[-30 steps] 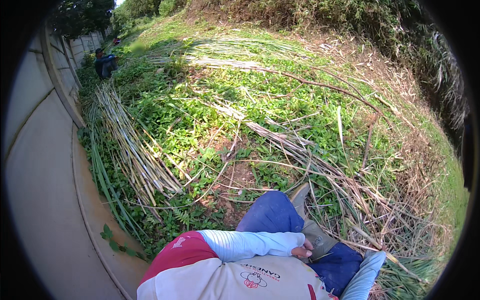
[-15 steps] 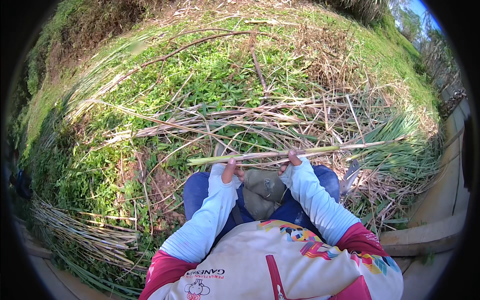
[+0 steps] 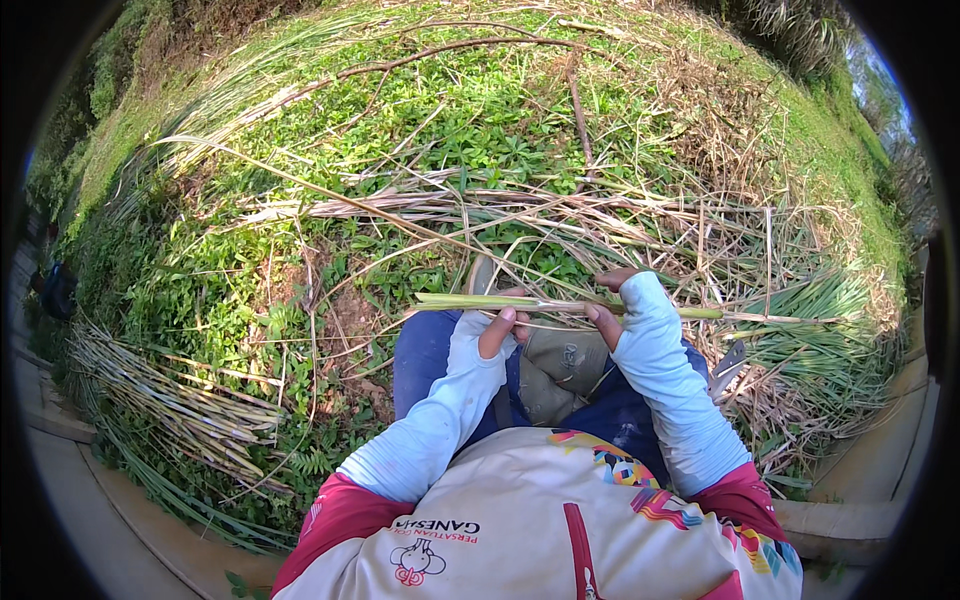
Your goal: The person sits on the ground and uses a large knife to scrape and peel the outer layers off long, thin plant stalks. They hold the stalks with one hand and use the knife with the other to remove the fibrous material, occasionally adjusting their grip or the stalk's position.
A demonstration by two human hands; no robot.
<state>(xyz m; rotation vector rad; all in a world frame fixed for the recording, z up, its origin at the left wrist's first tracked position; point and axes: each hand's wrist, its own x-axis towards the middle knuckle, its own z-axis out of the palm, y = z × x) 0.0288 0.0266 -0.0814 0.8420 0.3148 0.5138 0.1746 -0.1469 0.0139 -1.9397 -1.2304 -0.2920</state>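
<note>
A long, thin plant stalk (image 3: pixel 455 301), pale green at its left end and dry tan toward the right, lies level across my lap. My left hand (image 3: pixel 503 328) is closed on it left of its middle, thumb toward me. My right hand (image 3: pixel 608 302) grips it farther right, the thumb on the near side and the fingers on the far side. Dry leaf strips hang about the stalk between and beyond my hands. Beside my right knee a grey metal blade (image 3: pixel 728 362) shows; its handle cannot be made out.
Trimmed stalks (image 3: pixel 175 400) lie bundled at the left. Dry leaves and stems (image 3: pixel 600 215) spread ahead of my knees, with long green leaves (image 3: pixel 810 350) heaped at the right. A bent branch (image 3: pixel 430 55) crosses the grass farther off. Pale boards (image 3: pixel 850 520) edge the lower right.
My right hand has shifted its grip, its fingers now raised over the far side of the stalk. My head view has turned a little, so the scene sits farther right.
</note>
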